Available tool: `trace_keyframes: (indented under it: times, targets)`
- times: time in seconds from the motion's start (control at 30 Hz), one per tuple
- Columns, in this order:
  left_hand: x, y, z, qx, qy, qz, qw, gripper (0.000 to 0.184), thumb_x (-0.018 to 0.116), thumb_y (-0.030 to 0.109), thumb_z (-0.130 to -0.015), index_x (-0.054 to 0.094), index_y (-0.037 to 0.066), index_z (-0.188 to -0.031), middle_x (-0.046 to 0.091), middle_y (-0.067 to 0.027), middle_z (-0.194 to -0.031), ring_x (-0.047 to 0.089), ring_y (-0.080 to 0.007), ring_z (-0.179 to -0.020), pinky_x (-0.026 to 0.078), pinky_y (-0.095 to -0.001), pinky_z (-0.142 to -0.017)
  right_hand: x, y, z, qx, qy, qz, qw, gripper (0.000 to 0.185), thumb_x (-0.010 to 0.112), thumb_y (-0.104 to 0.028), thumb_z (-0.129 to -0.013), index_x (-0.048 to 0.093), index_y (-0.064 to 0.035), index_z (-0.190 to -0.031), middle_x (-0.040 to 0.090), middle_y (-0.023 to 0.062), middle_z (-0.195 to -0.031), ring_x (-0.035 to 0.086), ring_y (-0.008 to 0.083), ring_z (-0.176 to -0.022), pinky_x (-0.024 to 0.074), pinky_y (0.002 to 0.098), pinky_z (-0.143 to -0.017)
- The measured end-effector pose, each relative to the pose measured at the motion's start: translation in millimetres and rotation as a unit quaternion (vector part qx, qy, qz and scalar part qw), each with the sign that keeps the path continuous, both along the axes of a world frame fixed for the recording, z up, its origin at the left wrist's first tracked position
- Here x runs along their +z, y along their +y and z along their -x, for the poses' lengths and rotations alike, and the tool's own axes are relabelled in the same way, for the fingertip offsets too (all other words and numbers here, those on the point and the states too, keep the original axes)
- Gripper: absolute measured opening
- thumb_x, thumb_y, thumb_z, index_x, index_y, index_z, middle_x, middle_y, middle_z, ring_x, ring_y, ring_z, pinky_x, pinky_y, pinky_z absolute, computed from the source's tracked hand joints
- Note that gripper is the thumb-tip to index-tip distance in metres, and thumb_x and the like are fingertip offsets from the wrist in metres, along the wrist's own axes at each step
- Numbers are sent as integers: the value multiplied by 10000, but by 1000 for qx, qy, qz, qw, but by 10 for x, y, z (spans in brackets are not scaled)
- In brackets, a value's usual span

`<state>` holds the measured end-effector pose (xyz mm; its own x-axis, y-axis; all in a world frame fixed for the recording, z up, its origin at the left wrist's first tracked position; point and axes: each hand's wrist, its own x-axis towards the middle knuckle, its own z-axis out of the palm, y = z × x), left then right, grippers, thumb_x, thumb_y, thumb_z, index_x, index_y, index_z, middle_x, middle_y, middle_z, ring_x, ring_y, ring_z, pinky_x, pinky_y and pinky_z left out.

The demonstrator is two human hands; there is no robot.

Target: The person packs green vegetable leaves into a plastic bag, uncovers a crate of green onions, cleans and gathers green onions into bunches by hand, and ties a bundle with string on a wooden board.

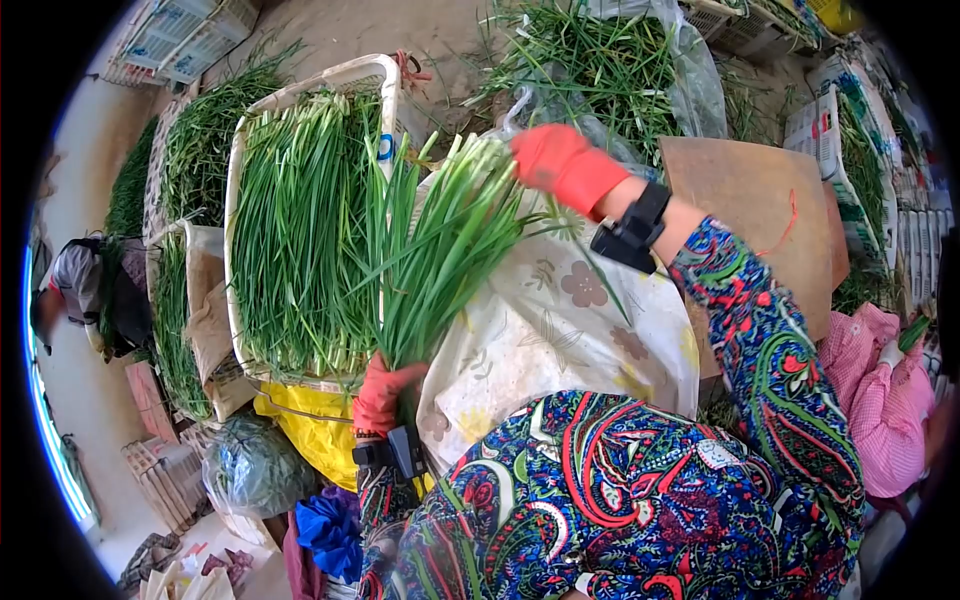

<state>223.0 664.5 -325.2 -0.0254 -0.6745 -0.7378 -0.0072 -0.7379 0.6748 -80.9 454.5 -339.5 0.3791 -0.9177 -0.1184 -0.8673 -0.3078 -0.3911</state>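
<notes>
A loose bundle of green chives (pixel 440 240) slants over the right side of the crate and the cloth on my lap. My left hand (pixel 385 398), in a red glove, is closed around its lower, leafy end. My right hand (pixel 568 168), also red-gloved, is at the pale root ends and appears closed on them; its fingertips are partly hidden. A few stray leaves dangle below that hand. Beside the bundle stands a white plastic crate (pixel 236 250) filled with neatly laid chives (pixel 310 230). A floral cloth (pixel 560 330) covers my lap.
A heap of loose greens (pixel 600 70) lies on clear plastic ahead. To the right is a brown board (pixel 750 230); a person in pink (pixel 885 400) sits beyond it. Yellow plastic (pixel 310 425) and a bagged bundle (pixel 258 465) are at left. Another person (pixel 90 295) bends at far left.
</notes>
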Motion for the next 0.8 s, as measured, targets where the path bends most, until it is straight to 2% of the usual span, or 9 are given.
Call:
trace_keyframes:
  times: [0.17,0.23,0.37,0.4,0.43,0.47,0.5,0.57,0.8]
  targets:
    - [9,5,5,21,12,-12,1000,368,681,12,-642,547,34,-984,610,-58,-859,568,-159,-679,459,-264,-617,130,-833,860,49,166,177,969,250,493,-315,-749,576,-92,-827,596,146,-847,558,331,-791,456,392,-706]
    - [-45,23,-46,14,9,-15,1000,366,684,15,-642,549,34,-982,611,-56,-857,567,-157,-671,457,-262,-609,140,-1223,1341,-80,156,199,964,367,512,-352,-767,548,-51,-975,579,182,-968,549,335,-886,447,378,-760]
    - [-166,57,-119,-9,-23,3,1000,360,691,19,-643,550,34,-975,612,-51,-836,561,-148,-640,448,-256,-576,108,-918,1263,-150,-54,68,985,446,527,-375,-783,529,-42,-1080,559,147,-1063,530,279,-1000,429,332,-815]
    - [-172,56,-117,-17,-39,10,999,359,693,18,-642,550,35,-972,612,-49,-825,559,-145,-628,445,-254,-565,476,-617,956,-82,-65,-155,982,439,520,-342,-793,516,-76,-1142,529,115,-1139,476,231,-1078,376,313,-897]
    - [-155,46,-96,-7,-33,9,999,358,692,14,-642,551,35,-970,611,-47,-814,555,-142,-615,442,-253,-555,135,-458,953,34,-128,-135,982,392,495,-283,-818,514,-104,-1166,535,82,-1141,468,214,-1080,346,308,-934]
    - [-123,42,-62,5,-29,8,1000,356,692,9,-642,551,36,-968,610,-44,-803,552,-138,-602,439,-253,-546,123,-324,777,82,-299,-289,906,329,473,-242,-834,551,-100,-1121,526,76,-1160,456,197,-1097,325,308,-950]
    - [-95,44,-48,17,-26,6,999,354,692,5,-642,552,37,-966,610,-42,-792,548,-135,-589,436,-252,-537,-95,-281,633,174,-293,-232,911,326,507,-286,-816,588,-94,-1067,547,77,-1129,464,186,-1087,314,288,-954]
    - [-65,26,-76,-2,-13,-17,1000,356,689,-5,-643,552,39,-969,608,-39,-778,544,-130,-575,433,-252,-527,-62,-115,242,14,-285,-344,895,364,587,-379,-733,645,-98,-956,600,76,-1017,516,180,-963,365,281,-861]
    - [19,17,-68,1,16,-1,1000,358,675,-21,-655,548,44,-984,603,-33,-757,536,-128,-554,420,-248,-505,-60,-471,280,-24,-233,-321,918,224,509,-206,-771,667,-85,-874,637,70,-802,571,144,-834,418,274,-820]
